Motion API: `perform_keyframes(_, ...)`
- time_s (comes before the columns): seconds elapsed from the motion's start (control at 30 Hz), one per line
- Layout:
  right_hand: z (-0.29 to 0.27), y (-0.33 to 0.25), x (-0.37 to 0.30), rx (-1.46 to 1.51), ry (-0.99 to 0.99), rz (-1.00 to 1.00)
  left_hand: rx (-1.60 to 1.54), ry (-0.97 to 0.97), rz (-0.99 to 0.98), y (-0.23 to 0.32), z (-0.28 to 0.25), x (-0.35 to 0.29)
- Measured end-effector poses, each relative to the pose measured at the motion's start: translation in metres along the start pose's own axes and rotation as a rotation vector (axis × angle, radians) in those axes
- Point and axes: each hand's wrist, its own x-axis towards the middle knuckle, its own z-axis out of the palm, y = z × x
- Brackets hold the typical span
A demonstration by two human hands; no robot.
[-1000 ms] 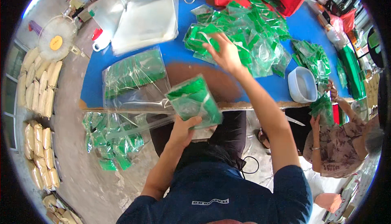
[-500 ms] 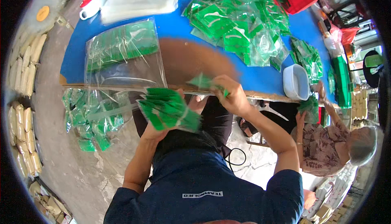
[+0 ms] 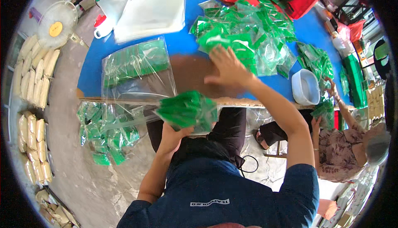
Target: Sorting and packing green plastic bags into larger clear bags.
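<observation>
Gripping a fanned stack [image 3: 186, 110] of green packets, my left hand [image 3: 176, 136] is nearer to me than the pile [image 3: 253, 33] and left of it, just off the table [image 3: 182, 41]. My left thumb presses on the stack; I cannot tell how the other fingers lie, since the stack mostly hides them. My right hand [image 3: 230, 68] is at the near edge of the pile, fingers loosely spread, thumb out to the left; blur keeps me from telling whether the tips touch a packet. Left of the pile lies a clear bag [image 3: 137, 66] with green packets inside, and beyond that bag some pale sheets [image 3: 151, 14]. Behind the pile is a red crate [image 3: 306, 0]; right of it, nearer me, a white tub [image 3: 305, 87].
</observation>
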Motion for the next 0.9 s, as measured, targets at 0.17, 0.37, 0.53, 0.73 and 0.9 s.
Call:
perform_keyframes(0.17,-0.021,-0.058,-0.065,0.336,0.06,-0.242,0.417,-0.283,0.081,0.015,-0.021,-0.004)
perform_keyframes(0.37,-0.07,-0.077,-0.067,1.024,-0.202,0.006,1.034,-0.358,0.669,0.044,0.019,0.014)
perform_keyframes(0.53,-0.088,-0.026,-0.025,1.205,-0.592,0.184,0.757,-0.534,0.36,0.013,0.004,0.018)
perform_keyframes(0.73,-0.037,0.112,0.016,-0.107,0.211,0.3,-0.175,-0.024,-0.253,-0.013,0.027,0.008)
perform_keyframes(0.9,-0.058,0.053,0.015,0.168,0.541,0.339,-0.289,-0.01,-0.405,-0.003,0.023,-0.001)
